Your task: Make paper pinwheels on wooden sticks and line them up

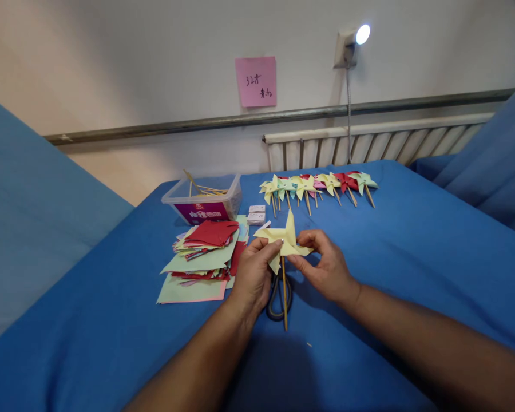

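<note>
Between my hands is a pale yellow paper pinwheel [288, 233] on a thin wooden stick [284, 297] that points down toward me. My left hand [254, 274] grips it near the centre, the thumb pressed by the small pin in the middle. With thumb and fingers my right hand [326, 266] pinches the right-hand blade. Black-handled scissors [275, 300] lie on the blue cloth [360, 355] under the pinwheel, their blades mostly hidden by it and my left hand.
Left of my hands are stacked paper sheets, with red pieces [212, 232] on top. Behind them stands a clear plastic box [236, 197] of sticks, beside two small white boxes [256, 216]. Several finished pinwheels [306, 186] lie in a row at the back, before a radiator [369, 143].
</note>
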### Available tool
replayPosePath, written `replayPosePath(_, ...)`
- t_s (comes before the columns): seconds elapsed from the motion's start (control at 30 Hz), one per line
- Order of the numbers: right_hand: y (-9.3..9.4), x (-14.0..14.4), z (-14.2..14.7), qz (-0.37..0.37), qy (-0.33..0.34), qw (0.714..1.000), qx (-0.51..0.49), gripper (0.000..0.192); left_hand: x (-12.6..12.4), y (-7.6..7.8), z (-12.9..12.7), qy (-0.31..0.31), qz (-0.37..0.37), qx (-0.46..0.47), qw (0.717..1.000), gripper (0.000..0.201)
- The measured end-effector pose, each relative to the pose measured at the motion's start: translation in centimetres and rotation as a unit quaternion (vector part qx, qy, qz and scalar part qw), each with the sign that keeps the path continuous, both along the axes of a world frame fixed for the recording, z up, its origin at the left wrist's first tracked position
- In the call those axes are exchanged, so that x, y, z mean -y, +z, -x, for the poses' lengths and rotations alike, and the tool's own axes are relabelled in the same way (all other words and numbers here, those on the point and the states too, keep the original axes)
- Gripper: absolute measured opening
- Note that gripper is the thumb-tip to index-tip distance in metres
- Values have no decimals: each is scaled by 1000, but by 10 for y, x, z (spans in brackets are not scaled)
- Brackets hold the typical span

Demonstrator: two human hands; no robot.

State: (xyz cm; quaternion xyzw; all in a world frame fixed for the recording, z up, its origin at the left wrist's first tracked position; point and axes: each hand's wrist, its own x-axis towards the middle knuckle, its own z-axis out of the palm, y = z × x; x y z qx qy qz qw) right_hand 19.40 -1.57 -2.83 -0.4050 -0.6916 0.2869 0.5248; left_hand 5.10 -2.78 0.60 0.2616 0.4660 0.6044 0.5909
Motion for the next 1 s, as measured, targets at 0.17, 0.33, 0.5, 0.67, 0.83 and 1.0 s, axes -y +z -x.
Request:
replayPosePath(0.17,-2,-3,0,-42,3,999,26,24,0,-1,-1,1,-2,1,1000,25)
replayPosePath(0.33,-1,-4,-2,-51,6,998,41,14,1,-3,-2,-8,-1,0,1000,25)
replayPosePath(0.5,-1,-5,-1,-63,18,997,31,15,0,-2,-1,9,-3,-4,1000,24)
replayPosePath(0.67,-3,-3,4,-37,29,999,-19,8,0,-4,-3,2,0,-1,1000,24)
replayPosePath(0.83,-5,-5,8,45,43,994,-85,8,1,-6,-4,2,15,11,1000,25)
replayPosePath(1.0,-6,-8,9,134,106,971,-170,12,0,-6,-4,-3,20,22,1000,25)
